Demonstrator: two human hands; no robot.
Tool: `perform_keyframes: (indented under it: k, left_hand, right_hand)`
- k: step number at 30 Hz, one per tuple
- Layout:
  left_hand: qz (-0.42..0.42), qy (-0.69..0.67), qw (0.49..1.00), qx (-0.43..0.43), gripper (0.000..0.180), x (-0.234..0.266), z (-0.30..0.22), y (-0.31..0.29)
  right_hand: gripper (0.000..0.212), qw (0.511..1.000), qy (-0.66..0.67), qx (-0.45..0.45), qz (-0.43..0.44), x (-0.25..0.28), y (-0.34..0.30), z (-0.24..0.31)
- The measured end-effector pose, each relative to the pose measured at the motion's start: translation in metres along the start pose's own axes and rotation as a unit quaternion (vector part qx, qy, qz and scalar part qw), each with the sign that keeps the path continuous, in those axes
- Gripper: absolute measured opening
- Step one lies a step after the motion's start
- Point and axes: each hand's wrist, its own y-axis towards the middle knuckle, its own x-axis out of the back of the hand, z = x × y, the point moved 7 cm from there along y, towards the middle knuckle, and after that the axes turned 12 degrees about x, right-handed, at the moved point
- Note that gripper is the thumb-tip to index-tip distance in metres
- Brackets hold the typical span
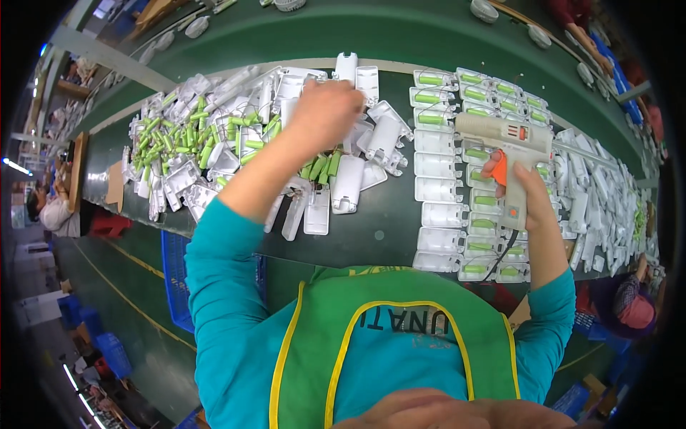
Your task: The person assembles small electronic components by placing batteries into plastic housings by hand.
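My right hand (529,187) is wrapped round the grip of a beige hot glue gun (525,139), a finger at its orange trigger. Its nozzle points left, above rows of white plastic casings (436,163). Several of these casings hold a green cylindrical battery (482,224); others in the row show bare white insides. At the far side of a loose heap of casings (348,182), my left hand (327,111) reaches in among white pieces. It is blurred by motion and its fingertips are hidden, so its grip does not show.
Many green batteries (207,154) with thin wires lie mixed into the heap at left. Another pile of white casings (600,204) fills the right end of the table. A black cable (506,252) runs down from the gun. A blue crate (176,279) stands below the table edge. Other people work nearby.
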Motion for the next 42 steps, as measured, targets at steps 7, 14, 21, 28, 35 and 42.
perform_keyframes:
  k: [7,14,21,28,35,42]
  left_hand:
    - [0.042,0.057,0.995,-0.075,0.019,-0.010,0.050,-0.030]
    - [0.006,-0.027,0.996,-0.082,0.015,0.013,0.062,-0.024]
    - [-0.048,-0.760,0.641,0.092,0.020,0.077,0.110,-0.025]
    - [0.058,-0.386,0.917,0.086,0.021,0.014,0.037,-0.029]
    - [0.002,-0.168,0.982,-0.084,0.013,-0.016,-0.059,-0.003]
    - [0.004,-0.029,0.987,-0.159,0.016,-0.069,-0.109,0.017]
  right_hand:
    - [0.046,1.000,-0.011,-0.007,0.023,-0.017,-0.005,0.005]
    - [0.044,0.998,-0.057,-0.031,0.026,-0.034,-0.015,0.008]
    - [0.042,0.996,-0.075,-0.043,0.025,-0.038,-0.017,-0.001]
    - [0.036,0.989,-0.133,-0.052,0.042,-0.040,-0.016,-0.008]
    - [0.035,0.987,-0.154,-0.036,0.026,-0.025,-0.022,-0.009]
    - [0.038,0.991,-0.123,-0.046,0.020,-0.017,-0.025,-0.009]
